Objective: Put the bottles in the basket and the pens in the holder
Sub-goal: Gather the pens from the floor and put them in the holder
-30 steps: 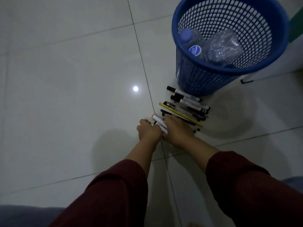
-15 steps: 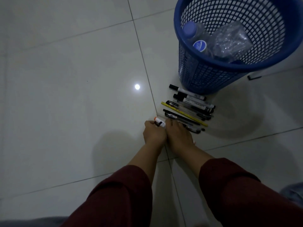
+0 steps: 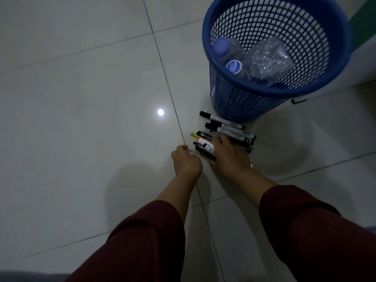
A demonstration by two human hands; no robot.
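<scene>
The bottle half of the job is looking finished: two clear plastic bottles [image 3: 252,58] are lying inside the blue basket [image 3: 240,102], one showing a blue screw cap, the other crumpled and glinting, and no bottle is showing on the floor [image 3: 81,98]. The pens [image 3: 225,129] are what is left; they are lying side by side in a loose row on the floor just in front of the basket, and no holder is appearing anywhere in view, so I judge that none has been put away so far. The right hand [image 3: 230,157] is lying spread over the near end of the row, its fingers [image 3: 220,142] splayed flat across the barrels rather than curled round any one pen. The left hand [image 3: 186,161] is sitting just beside it, curled into a loose fist; whether anything is inside it I cannot tell. The basket is rigid lattice plastic with a solid rolled rim. The pens are slim, smooth cylinders, mostly black-and-white markers, plus a yellow one and an orange-tipped white one. The floor is glossy pale tile with dark grout lines, mirroring a light spot.
</scene>
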